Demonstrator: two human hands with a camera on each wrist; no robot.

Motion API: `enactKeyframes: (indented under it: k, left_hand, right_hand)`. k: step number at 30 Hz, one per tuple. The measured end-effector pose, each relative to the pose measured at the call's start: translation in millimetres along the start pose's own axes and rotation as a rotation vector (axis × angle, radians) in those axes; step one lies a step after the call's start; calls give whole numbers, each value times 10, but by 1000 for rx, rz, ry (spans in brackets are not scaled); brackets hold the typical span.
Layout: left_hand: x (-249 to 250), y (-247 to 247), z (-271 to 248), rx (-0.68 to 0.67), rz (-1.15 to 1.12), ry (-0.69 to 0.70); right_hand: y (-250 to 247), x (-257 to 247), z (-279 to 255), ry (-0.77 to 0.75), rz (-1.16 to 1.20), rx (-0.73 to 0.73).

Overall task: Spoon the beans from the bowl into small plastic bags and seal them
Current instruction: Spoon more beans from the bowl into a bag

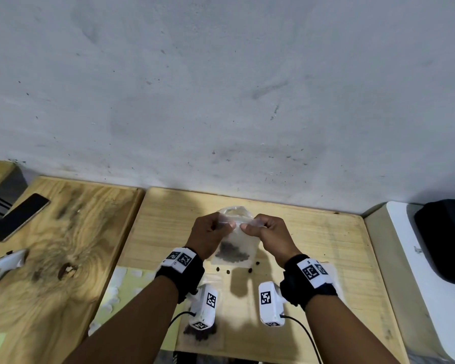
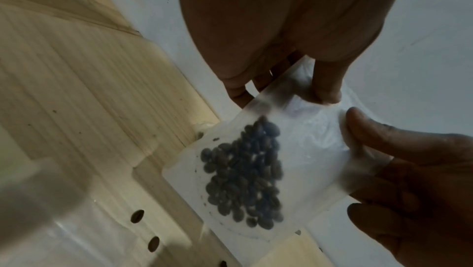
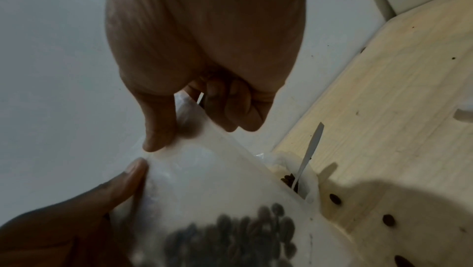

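Observation:
A small clear plastic bag [image 1: 235, 243] hangs just above the wooden table [image 1: 313, 232], with dark beans [image 1: 233, 253] pooled in its bottom. My left hand [image 1: 227, 225] and right hand [image 1: 245, 227] pinch its top edge side by side, thumbs nearly touching. In the left wrist view the left hand [image 2: 326, 95] pinches the bag [image 2: 307, 150] above the beans [image 2: 243, 176]. The right wrist view shows the right hand [image 3: 157, 142] on the bag [image 3: 217, 174]. Behind it stands a white bowl [image 3: 281, 160] with beans and a white spoon [image 3: 313, 144].
Loose beans [image 1: 250, 270] lie on the table under the bag. Another bag of beans [image 1: 201, 333] lies near the front edge beneath my left wrist. A phone [image 1: 19, 216] rests on the left board, and a white appliance [image 1: 405, 245] stands at the right.

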State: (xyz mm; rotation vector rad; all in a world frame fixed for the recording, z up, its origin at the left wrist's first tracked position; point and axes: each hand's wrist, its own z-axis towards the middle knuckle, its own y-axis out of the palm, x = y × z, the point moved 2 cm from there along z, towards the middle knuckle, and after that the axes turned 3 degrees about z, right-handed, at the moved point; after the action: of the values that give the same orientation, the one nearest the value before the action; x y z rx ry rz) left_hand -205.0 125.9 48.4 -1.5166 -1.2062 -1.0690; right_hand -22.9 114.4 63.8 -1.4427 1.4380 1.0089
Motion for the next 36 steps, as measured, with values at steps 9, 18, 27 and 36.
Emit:
enactKeyframes:
  k: [9,18,27,36]
  left_hand:
    - [16,-73,-16,53,-147,-80]
    - [-66,-23,3,160,-285,-204]
    - [-242,-128,-176,58,-126,-185]
    - [-636,-428,-525,-71,108,-343]
  right_hand:
    - [-180,33,28,85,109,39]
    - [-67,122,-87,-60,17,143]
    - [10,481,-214,35,-53,137]
    - [298,759,-482,141,-380,-162]
